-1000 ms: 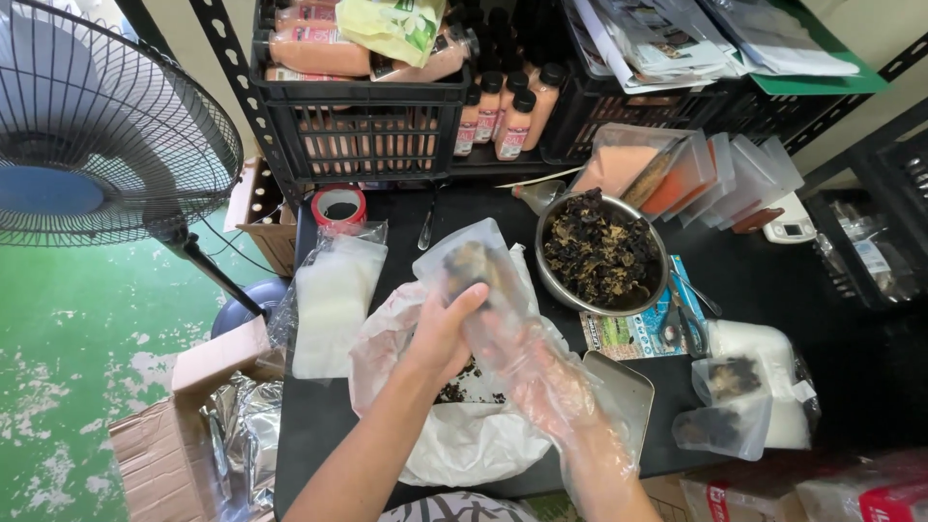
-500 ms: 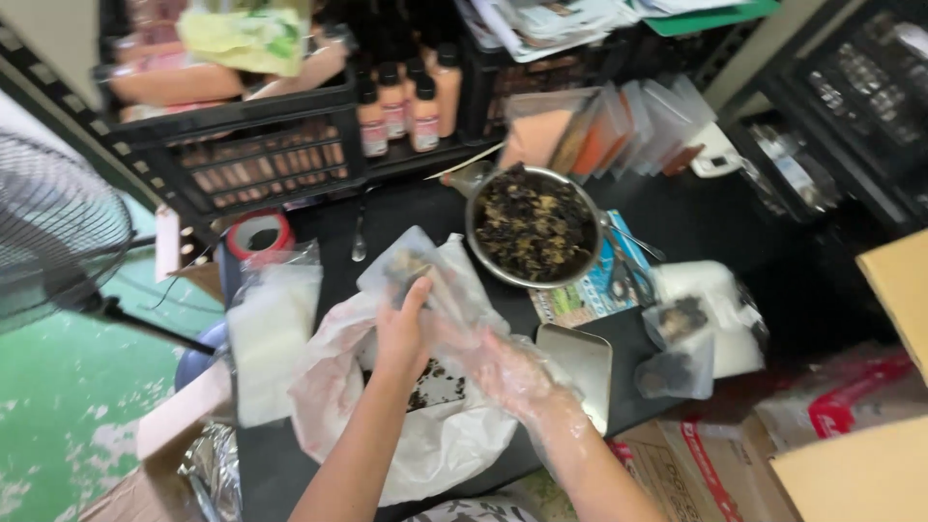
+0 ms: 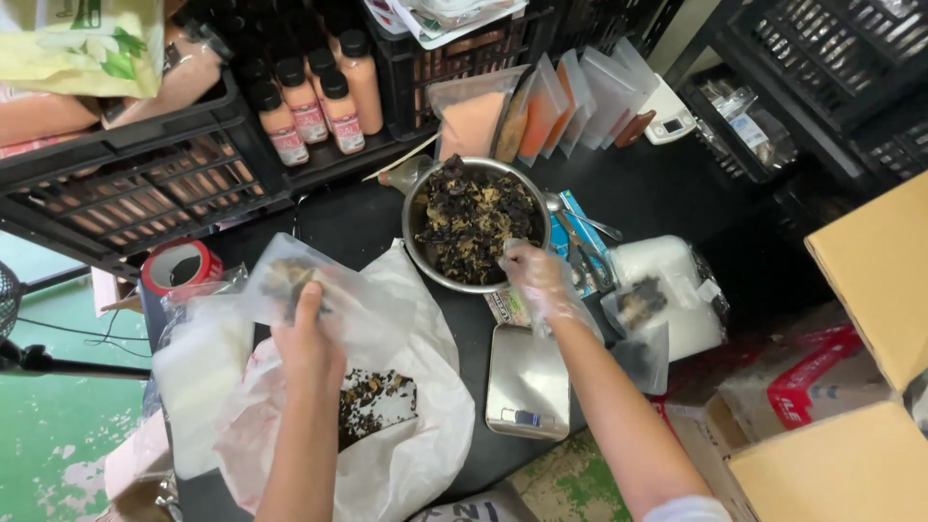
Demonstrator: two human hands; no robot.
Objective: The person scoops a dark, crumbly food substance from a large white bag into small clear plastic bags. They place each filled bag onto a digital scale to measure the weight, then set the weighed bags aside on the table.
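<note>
Landmark: steel bowl [image 3: 474, 224] of dark dried pieces, on the black table [image 3: 677, 193].
- Large white bag [image 3: 406, 454], below-left of the bowl, open, some dark pieces inside.
- Scale [image 3: 527, 382], just below the bowl, pan bare.
- Clear pouch [image 3: 290, 285], left of the bowl: your left hand [image 3: 307, 343] grips it shut-fisted.
- Your right hand [image 3: 536, 275], gloved, half a second ago at the pouch, now at the bowl's lower-right rim, fingers loosely curled; whether it holds anything, cannot tell. Likely another pinch for the pouch.
</note>
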